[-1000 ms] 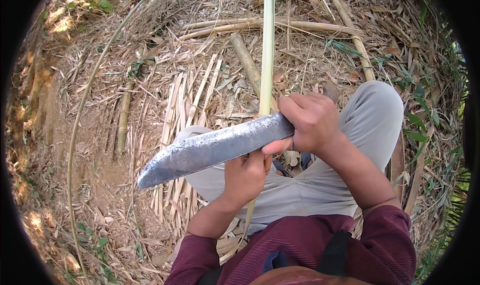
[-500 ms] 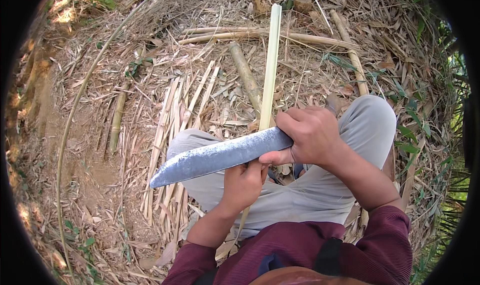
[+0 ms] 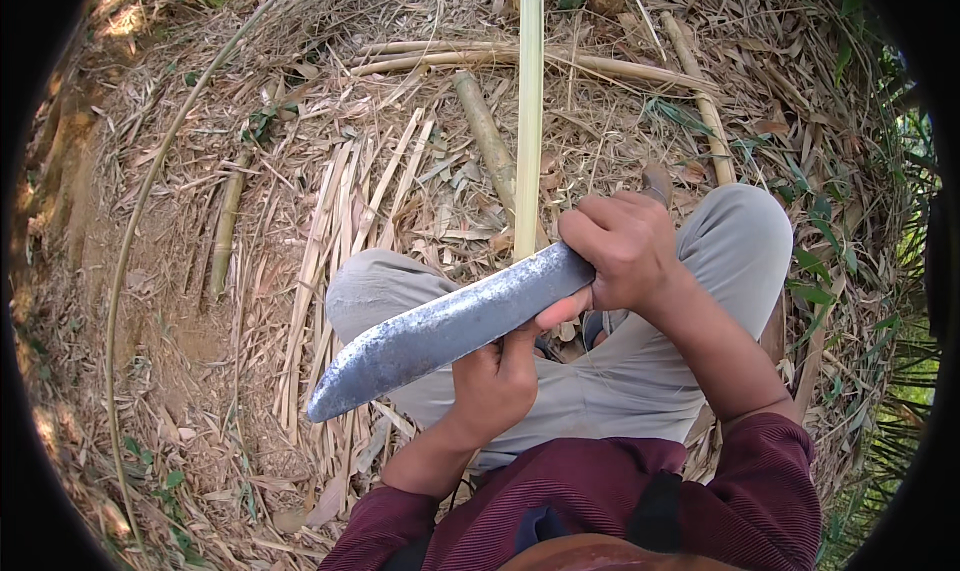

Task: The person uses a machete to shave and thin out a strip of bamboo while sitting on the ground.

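Note:
My right hand [image 3: 622, 253] is wrapped round the handle of a machete [image 3: 450, 326], whose end shows past the knuckles by my right knee. Its broad grey blade points down to the left, crossing over my left hand. A pale split bamboo strip [image 3: 530, 121] runs away from me, upright in the picture, and passes under the blade. My left hand [image 3: 495, 386] is closed beneath the blade around the near part of the strip; the blade hides most of its fingers. My right thumb stretches along under the blade's near edge.
Several thin split strips [image 3: 330, 221] lie left of my knee [image 3: 375, 296]. Beyond my legs are a short bamboo pole [image 3: 485, 136] and long pale pieces [image 3: 430, 61] lying across. Dry leaves cover the ground. A long thin stem [image 3: 160, 181] curves down the left side; green plants [image 3: 815, 266] stand right.
The bamboo strip has slid farther away from me and stands straighter. The machete's tip has dropped toward me, tilting the blade more steeply. Both hands keep their grips.

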The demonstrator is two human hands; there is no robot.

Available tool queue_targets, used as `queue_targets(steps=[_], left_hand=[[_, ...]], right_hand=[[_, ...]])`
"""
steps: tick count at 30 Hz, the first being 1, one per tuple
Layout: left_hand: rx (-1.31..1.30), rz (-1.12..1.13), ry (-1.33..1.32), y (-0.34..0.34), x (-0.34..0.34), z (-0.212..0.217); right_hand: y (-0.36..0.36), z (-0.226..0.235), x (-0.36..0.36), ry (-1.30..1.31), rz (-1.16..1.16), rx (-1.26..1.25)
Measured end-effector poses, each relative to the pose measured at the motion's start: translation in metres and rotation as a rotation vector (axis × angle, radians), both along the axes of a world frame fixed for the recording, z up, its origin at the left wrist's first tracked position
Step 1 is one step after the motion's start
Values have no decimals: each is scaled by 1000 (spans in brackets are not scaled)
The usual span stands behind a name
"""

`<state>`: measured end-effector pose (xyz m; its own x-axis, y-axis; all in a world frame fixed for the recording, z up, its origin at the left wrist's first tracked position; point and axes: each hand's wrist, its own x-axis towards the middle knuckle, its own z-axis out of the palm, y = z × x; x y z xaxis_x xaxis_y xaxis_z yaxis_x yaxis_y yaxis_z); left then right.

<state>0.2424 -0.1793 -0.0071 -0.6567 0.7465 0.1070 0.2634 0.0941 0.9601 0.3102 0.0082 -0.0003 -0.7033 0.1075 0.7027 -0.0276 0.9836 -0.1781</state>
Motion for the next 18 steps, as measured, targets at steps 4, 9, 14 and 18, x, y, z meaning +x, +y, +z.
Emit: queue_targets(steps=[4, 9, 14, 18], left_hand=[[74, -28, -149, 5, 5, 25], [38, -157, -285, -18, 24, 21], [78, -112, -387, -7, 1, 4], [-30, -74, -470, -7, -14, 17]], right_hand=[[7, 4, 0, 61, -86, -11], [62, 10, 6, -9, -448, -641], [34, 5, 3, -67, -322, -376], [7, 3, -2, -150, -196, -462]])
